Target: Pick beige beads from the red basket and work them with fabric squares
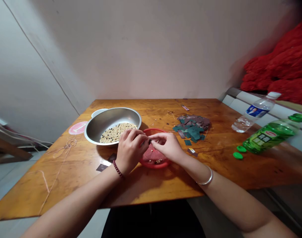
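Over a small red plastic basket (pixel 154 164) my two hands meet at the fingertips. My left hand (pixel 132 147), with a dark red bead bracelet at its wrist, is closed with its fingers curled. Thumb and forefinger of my right hand (pixel 166 143) pinch close against it. Something small and dark shows between the fingertips, too little of it to name. Several pale beads (pixel 158 161) lie in the basket below the hands. Just behind my left hand, a steel bowl (pixel 91 127) holds many pale and black beads (pixel 116 132).
Right of the basket lies a heap of green and brown cut pieces (pixel 193 127). A water bottle (pixel 256 112), a green drink bottle (pixel 270 137) and two green caps (pixel 238 155) are farther right. Loose string (pixel 58 172) and a pink round disc (pixel 77 128) lie on the left of the wooden table (pixel 131 195).
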The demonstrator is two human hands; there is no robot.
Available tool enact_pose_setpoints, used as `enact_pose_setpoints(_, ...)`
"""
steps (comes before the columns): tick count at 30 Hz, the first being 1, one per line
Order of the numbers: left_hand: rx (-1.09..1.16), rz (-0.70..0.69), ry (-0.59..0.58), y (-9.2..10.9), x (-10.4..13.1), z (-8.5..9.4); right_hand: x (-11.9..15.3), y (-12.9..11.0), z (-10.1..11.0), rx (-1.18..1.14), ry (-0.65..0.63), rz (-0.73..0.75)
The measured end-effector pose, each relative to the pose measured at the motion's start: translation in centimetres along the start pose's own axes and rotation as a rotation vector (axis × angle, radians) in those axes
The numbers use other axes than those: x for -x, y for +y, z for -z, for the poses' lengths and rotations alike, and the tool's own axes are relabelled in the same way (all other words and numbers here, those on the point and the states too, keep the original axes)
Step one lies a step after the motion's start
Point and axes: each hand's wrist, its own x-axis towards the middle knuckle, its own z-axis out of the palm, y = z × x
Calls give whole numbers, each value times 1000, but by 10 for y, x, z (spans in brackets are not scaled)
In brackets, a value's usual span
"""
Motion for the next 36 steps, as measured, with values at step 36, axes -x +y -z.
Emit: enact_pose_setpoints(36,-70,183,157,-25,-17,14,-28,16,32,-181,425,-32)
